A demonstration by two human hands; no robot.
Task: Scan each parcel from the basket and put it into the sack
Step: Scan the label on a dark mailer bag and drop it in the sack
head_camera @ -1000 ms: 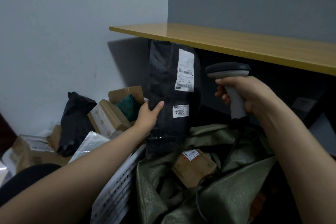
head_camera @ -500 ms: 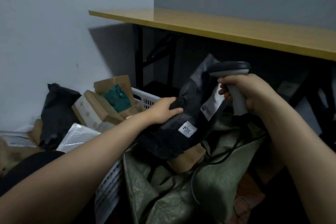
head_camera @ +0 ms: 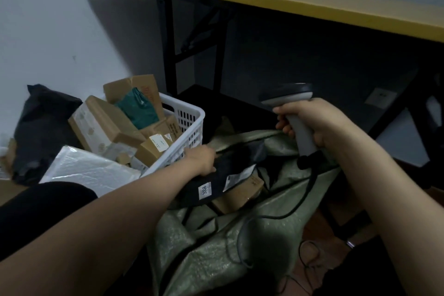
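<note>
black parcel [head_camera: 230, 175] now lowered into sack [head_camera: 211, 255], left hand [head_camera: 201, 160] holding it, fingertips hidden, right hand [head_camera: 319, 122] clutching scanner [head_camera: 301, 134]

Basket [head_camera: 192, 113] left of sack [head_camera: 271, 235]; parcel [head_camera: 223, 175] in sack.

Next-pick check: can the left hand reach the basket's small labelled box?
Probably yes, once it lets go of the black parcel: the left hand is beside the basket rim, and the box lies uncovered.
</note>
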